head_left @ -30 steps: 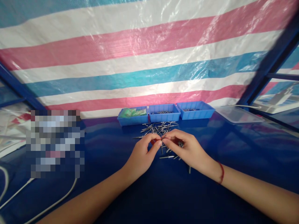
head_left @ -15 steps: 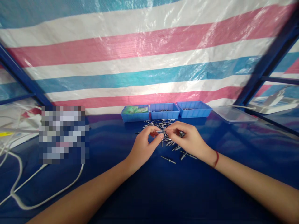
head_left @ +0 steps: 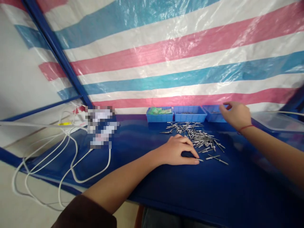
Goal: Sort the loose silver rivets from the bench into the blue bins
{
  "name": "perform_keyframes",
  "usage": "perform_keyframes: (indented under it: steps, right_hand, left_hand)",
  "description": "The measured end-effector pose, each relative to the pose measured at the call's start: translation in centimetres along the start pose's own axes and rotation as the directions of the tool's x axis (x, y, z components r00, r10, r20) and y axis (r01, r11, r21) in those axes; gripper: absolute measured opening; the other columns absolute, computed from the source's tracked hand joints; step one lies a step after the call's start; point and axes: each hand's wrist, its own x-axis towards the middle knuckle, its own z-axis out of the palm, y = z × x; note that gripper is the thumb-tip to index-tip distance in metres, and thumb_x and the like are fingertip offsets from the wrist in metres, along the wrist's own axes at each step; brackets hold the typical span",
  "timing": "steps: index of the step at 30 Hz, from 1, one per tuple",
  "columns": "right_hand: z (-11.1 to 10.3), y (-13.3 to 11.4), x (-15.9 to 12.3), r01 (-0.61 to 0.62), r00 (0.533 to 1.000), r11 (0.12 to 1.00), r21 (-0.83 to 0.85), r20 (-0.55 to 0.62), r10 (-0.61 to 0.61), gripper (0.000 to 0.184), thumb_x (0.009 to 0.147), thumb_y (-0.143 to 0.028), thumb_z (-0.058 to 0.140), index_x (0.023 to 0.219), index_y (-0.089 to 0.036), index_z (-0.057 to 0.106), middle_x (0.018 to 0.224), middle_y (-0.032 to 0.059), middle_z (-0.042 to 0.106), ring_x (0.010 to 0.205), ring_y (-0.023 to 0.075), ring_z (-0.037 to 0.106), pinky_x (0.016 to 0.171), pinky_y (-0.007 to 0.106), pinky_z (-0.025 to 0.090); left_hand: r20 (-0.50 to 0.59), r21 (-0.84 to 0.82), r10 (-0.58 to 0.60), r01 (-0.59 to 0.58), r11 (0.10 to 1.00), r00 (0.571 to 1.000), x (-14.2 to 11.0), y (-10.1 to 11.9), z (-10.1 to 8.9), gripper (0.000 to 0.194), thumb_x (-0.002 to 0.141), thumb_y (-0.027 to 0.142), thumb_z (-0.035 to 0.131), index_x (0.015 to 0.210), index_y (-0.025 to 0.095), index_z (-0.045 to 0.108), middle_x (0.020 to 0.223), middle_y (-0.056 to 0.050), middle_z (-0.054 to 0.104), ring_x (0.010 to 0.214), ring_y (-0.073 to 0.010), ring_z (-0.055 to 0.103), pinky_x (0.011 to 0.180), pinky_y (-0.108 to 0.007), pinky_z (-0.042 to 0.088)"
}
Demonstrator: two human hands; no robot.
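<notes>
My left hand (head_left: 179, 150) rests low over the blue table, thumb and fingertips closed on a blind rivet (head_left: 200, 159) whose end pokes out to the right. Just beyond it spreads a loose pile of silvery blind rivets (head_left: 201, 137), with a few lying apart at the near side. My right hand (head_left: 236, 115), a red cord at its wrist, hovers at the right blue bin (head_left: 211, 110). Its thumb and index finger are apart with nothing visible between them; the other fingers are partly hidden. Some rivets show inside that bin.
The middle blue bin (head_left: 190, 116) holds rivets, and the left bin (head_left: 160, 117) holds green packaging. A clear plastic lid (head_left: 277, 122) lies at the right. White cables (head_left: 73, 164) loop over the left side, near a pixelated patch. Striped sheeting (head_left: 166, 63) hangs behind.
My hands have separated. The right moved up and right to the right bin; the left came down nearer the table's front and pinches a rivet there. The view has turned left.
</notes>
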Motion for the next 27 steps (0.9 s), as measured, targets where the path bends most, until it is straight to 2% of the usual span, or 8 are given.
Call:
perform_keyframes:
  steps: [3,6,9,11,14,17,20,27]
  right_hand:
    - [-0.9,-1.9,-2.1,0.136,0.991,0.990,0.047,-0.009,-0.136,0.024,0.077,-0.027,0.051,0.091,-0.014,0.066,0.082,0.0119,0.067,0.077,0.0252,0.060,0.069,0.036,0.042]
    - [-1.9,-4.5,-5.1,0.174,0.975,0.954,0.243,0.093,-0.201,0.021,0.078,-0.029,0.050,0.081,-0.017,0.067,0.078,0.0074,0.068,0.068,0.0209,0.060,0.066,0.034,0.044]
    - [-2.8,-7.1,-8.2,0.199,0.933,0.857,0.475,0.176,-0.314,0.023,0.079,-0.032,0.049,0.082,-0.018,0.068,0.085,0.0058,0.070,0.072,0.0199,0.062,0.065,0.032,0.047]
    - [-3.3,-8.6,-10.0,0.228,0.892,0.791,0.567,0.204,-0.403,0.023,0.079,-0.033,0.051,0.088,-0.019,0.068,0.086,0.0050,0.069,0.073,0.0189,0.062,0.066,0.031,0.048]
    - [-3.8,-10.0,-11.5,0.215,0.878,0.739,0.638,0.205,-0.433,0.026,0.080,-0.035,0.053,0.094,-0.018,0.067,0.081,0.0048,0.069,0.070,0.0175,0.062,0.065,0.029,0.049]
    - [-3.7,-10.2,-11.8,0.155,0.912,0.716,0.681,0.180,-0.369,0.031,0.079,-0.041,0.055,0.096,-0.017,0.066,0.080,0.0056,0.069,0.068,0.0172,0.062,0.063,0.030,0.050]
    - [-3.3,-9.8,-11.5,0.155,0.902,0.695,0.702,0.188,-0.390,0.032,0.081,-0.044,0.054,0.093,-0.017,0.067,0.082,0.0061,0.068,0.070,0.0175,0.062,0.064,0.030,0.050]
    - [-3.1,-9.4,-11.5,0.165,0.886,0.706,0.689,0.210,-0.412,0.029,0.082,-0.043,0.052,0.088,-0.018,0.066,0.085,0.0063,0.068,0.073,0.0179,0.063,0.067,0.030,0.050]
  left_hand:
    - [-0.037,-0.034,-0.008,0.006,0.999,0.999,0.3,-0.1,0.4,0.014,0.080,0.036,0.060,0.084,0.026,0.069,0.098,-0.003,0.063,0.099,-0.0184,0.055,0.094,-0.035,0.035]
    - [-0.170,-0.163,-0.102,0.074,0.984,0.980,0.7,-0.4,0.6,0.016,0.084,0.031,0.054,0.087,0.021,0.066,0.090,-0.003,0.065,0.088,-0.0152,0.058,0.086,-0.029,0.041]
    - [-0.375,-0.320,-0.320,0.203,0.926,0.870,1.0,-1.2,0.7,0.020,0.085,0.031,0.050,0.091,0.017,0.062,0.088,-0.004,0.065,0.081,-0.0143,0.059,0.077,-0.027,0.045]
    - [-0.430,-0.402,-0.388,0.212,0.891,0.815,1.1,-1.8,0.7,0.021,0.086,0.031,0.048,0.092,0.016,0.061,0.091,-0.004,0.066,0.082,-0.0141,0.059,0.078,-0.027,0.046]
    - [-0.422,-0.489,-0.430,0.199,0.849,0.798,1.2,-2.1,0.7,0.020,0.086,0.031,0.047,0.092,0.017,0.060,0.094,-0.004,0.066,0.085,-0.0146,0.060,0.080,-0.028,0.047]
    - [-0.385,-0.538,-0.426,0.176,0.825,0.818,1.2,-1.8,0.6,0.018,0.086,0.029,0.048,0.093,0.017,0.061,0.098,-0.004,0.067,0.091,-0.0159,0.061,0.085,-0.030,0.047]
    - [-0.375,-0.583,-0.420,0.142,0.800,0.826,1.3,-1.6,0.7,0.017,0.084,0.028,0.051,0.091,0.017,0.062,0.098,-0.004,0.067,0.093,-0.0164,0.061,0.087,-0.031,0.046]
    - [-0.435,-0.735,-0.543,0.065,0.675,0.718,1.4,-1.2,0.6,0.022,0.074,0.031,0.063,0.088,0.014,0.061,0.088,-0.005,0.067,0.083,-0.0151,0.062,0.082,-0.031,0.049]
